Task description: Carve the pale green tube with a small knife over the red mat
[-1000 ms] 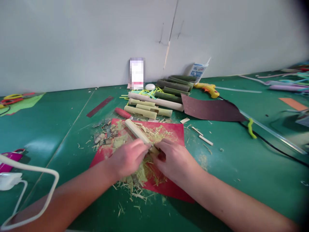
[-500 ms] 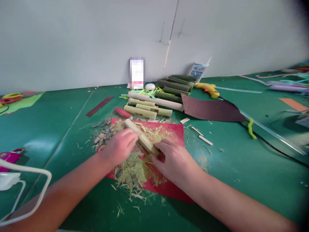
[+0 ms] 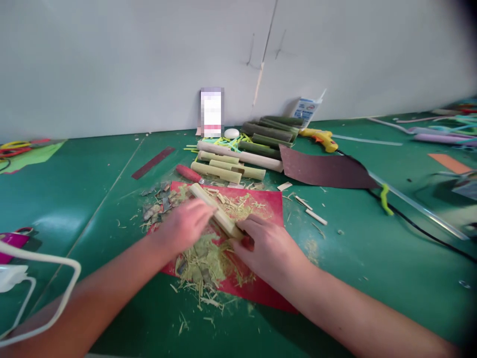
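Note:
A pale, peeled bamboo piece [image 3: 219, 214] lies slantwise above a red sheet [image 3: 270, 199] strewn with shavings and dust. My right hand [image 3: 264, 243] is wrapped round its near end. Against the side of the bamboo, my left hand [image 3: 190, 223] is closed, fingertips pinched together; what they hold, if anything, is hidden and a little blurred. Shavings [image 3: 203, 263] are heaped below the bamboo. Just beyond the sheet rests a red-handled tool [image 3: 189, 173], beside several notched bamboo pieces [image 3: 216, 172].
Green bamboo tubes [image 3: 268, 132] lie at the back near a yellow glue gun [image 3: 320, 138]. A brown sandpaper sheet [image 3: 324, 169] is at right, a narrow strip [image 3: 153, 163] at left. A phone [image 3: 212, 112] leans on the wall. A white cable [image 3: 70, 268] crosses my left forearm.
The bamboo and both hands have barely moved. The left hand keeps its place along the bamboo's side, and the view has shifted very slightly.

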Action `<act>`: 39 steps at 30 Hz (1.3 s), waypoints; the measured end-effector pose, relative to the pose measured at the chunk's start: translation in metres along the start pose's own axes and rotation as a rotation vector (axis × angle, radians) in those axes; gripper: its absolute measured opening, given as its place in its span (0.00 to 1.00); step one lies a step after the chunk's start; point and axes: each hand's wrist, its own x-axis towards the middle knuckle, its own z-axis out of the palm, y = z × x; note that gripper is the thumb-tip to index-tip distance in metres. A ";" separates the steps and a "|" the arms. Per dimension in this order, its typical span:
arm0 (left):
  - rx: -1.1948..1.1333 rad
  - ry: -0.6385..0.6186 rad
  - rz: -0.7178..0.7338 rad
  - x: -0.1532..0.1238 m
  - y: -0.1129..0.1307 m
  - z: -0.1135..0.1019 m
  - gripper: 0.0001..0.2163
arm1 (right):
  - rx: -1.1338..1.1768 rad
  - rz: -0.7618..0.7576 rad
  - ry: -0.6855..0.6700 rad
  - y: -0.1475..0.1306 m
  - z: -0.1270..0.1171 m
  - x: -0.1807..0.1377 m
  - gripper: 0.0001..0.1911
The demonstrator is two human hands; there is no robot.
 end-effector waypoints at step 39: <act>0.034 0.061 -0.014 -0.004 -0.003 -0.002 0.10 | -0.008 -0.019 -0.041 -0.002 -0.003 0.001 0.04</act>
